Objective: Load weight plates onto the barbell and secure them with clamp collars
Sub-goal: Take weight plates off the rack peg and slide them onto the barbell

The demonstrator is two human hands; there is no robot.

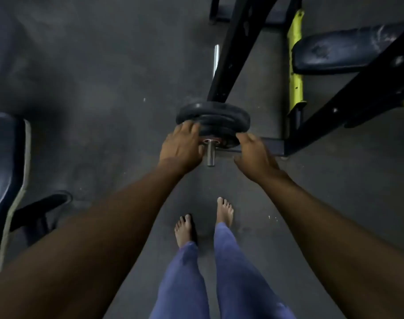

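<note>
Two or three black weight plates (216, 116) sit stacked on the near sleeve of a barbell, whose chrome end (210, 154) sticks out toward me. My left hand (182, 143) grips the left rim of the nearest plate. My right hand (254, 155) holds its right rim, fingers curled over the edge. The far chrome end of the barbell (216, 57) shows beyond the rack post. No clamp collar is visible.
A black rack frame (233, 49) with yellow parts (295, 65) and a dark padded bench (343, 51) stand at the right. Another padded bench (5, 171) is at the left edge. My bare feet (185, 229) stand on the grey floor just behind the barbell end.
</note>
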